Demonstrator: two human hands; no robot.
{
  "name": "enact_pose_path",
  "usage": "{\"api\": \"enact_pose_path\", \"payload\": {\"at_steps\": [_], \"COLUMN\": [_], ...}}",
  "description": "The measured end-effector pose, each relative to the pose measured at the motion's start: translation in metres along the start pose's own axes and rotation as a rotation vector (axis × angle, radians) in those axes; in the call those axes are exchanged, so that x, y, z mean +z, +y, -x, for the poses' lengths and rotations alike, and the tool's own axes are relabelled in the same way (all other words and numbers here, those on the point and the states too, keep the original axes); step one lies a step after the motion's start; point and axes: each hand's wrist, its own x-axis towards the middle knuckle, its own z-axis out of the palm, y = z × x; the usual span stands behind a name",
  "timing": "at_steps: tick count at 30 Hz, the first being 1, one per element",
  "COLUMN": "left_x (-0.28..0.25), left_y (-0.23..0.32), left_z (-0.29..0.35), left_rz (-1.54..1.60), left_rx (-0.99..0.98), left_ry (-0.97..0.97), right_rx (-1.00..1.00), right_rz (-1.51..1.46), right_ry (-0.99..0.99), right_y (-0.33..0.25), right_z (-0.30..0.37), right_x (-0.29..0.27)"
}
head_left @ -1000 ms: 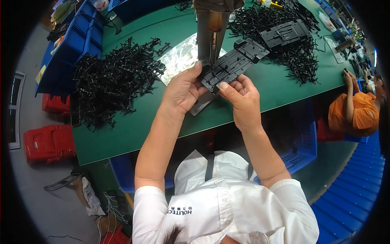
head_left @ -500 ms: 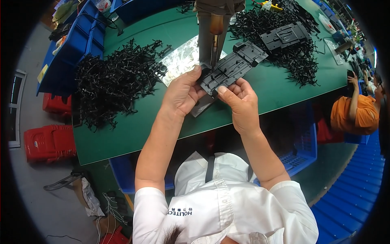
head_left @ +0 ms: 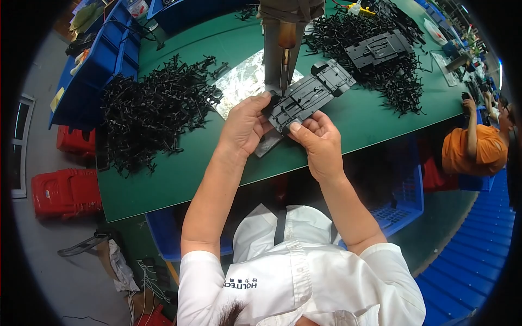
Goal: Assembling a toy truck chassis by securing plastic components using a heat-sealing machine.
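Just over the near edge of the green table (head_left: 163,187), both hands are busy: left hand (head_left: 246,126) pinching the lower-left end of a black tray (head_left: 314,95), right hand (head_left: 323,142) gripping its near edge, thumb on top. Tray's at 12 o'clock from the right hand, long axis running 8 to 2. The overhead tool (head_left: 285,60) has its slim metal tip by the 8 o'clock end, left hand nearer; can't tell if it's touching. Tray looks like matte moulded plastic, ribbed. Crinkly silvery sheet (head_left: 239,81) at 11, spiky left pile (head_left: 152,114) at 9, right pile (head_left: 397,84) at 2 with a second tray (head_left: 375,51) on it.
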Motion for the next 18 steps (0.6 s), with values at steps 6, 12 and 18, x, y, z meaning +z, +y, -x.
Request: {"api": "enact_pose_path", "payload": {"at_steps": [6,12,18], "left_x": [0.0036,0.0021,0.0078], "left_y": [-0.0005,-0.0026,0.0006], "left_z": [-0.001,-0.0061,-0.0017], "left_rz": [-0.055,-0.049,-0.056], "left_rx": [0.058,0.055,0.052], "left_ry": [0.049,0.076,0.057], "right_rx": [-0.037,-0.007,-0.033], "right_rz": [0.057,0.018,0.055], "right_ry": [-0.009,0.007,0.004], "right_y": [0.0027,0.0007,0.0022], "right_z": [-0.0016,-0.002,-0.0011], "right_x": [-0.002,-0.0023,-0.0037]}}
